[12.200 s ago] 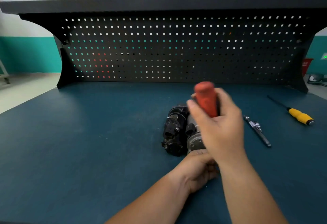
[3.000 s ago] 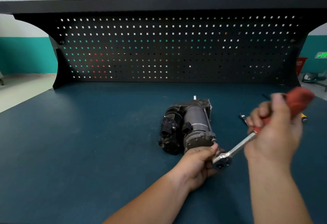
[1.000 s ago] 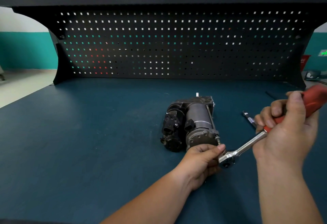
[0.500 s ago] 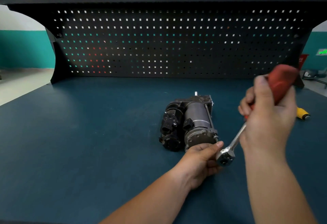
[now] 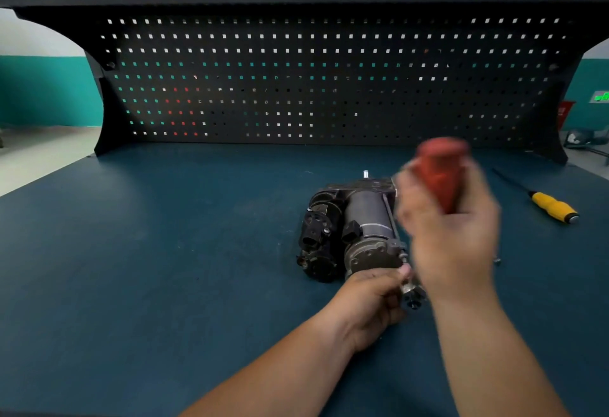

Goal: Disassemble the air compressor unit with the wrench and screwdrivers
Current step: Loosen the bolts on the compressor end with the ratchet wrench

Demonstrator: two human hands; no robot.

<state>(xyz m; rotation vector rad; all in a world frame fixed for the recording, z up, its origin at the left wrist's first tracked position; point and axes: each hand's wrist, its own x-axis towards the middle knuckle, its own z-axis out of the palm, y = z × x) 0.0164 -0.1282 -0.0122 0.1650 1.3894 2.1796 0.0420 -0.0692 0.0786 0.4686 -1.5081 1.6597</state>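
Note:
The air compressor unit (image 5: 349,228), black and grey metal, lies on its side in the middle of the blue bench mat (image 5: 164,268). My left hand (image 5: 372,304) sits at its near end, fingers curled at the ratchet head (image 5: 410,288) on the unit's near right corner. My right hand (image 5: 451,232), blurred by motion, grips the ratchet wrench's red handle (image 5: 440,172), which stands almost upright above the unit's right side. The wrench's shaft is hidden behind my right hand.
A yellow-handled screwdriver (image 5: 550,205) lies at the right of the mat. A small metal tool end (image 5: 497,261) shows just right of my right hand. A black pegboard (image 5: 329,80) closes off the back of the bench.
My right hand has swung the red handle from far right, low over the mat, up and leftward to nearly upright over the unit. My left hand stayed at the ratchet head.

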